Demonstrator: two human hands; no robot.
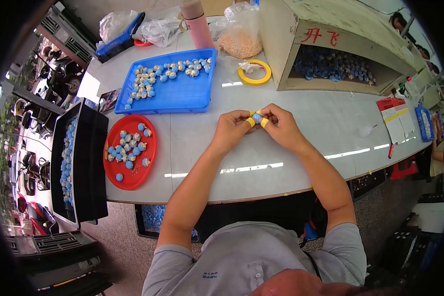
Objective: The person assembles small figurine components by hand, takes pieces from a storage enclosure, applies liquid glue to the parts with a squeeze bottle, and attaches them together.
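Over the middle of the table, my left hand and my right hand meet around a small blue piece. Both hands are closed, with fingertips pinching it from either side. Yellow tape is wrapped round several of my thumbs and fingers. Most of the piece is hidden by the fingers, so its full shape does not show. To the left, a round red tray holds small blue-and-cream figure pieces. Behind it, a blue rectangular tray has more of them along its far and left sides.
A yellow tape roll, a bag of peach-coloured bits and a pink bottle stand at the back. A wooden shelf box holds blue pieces. A black crate is at the left edge; papers lie right.
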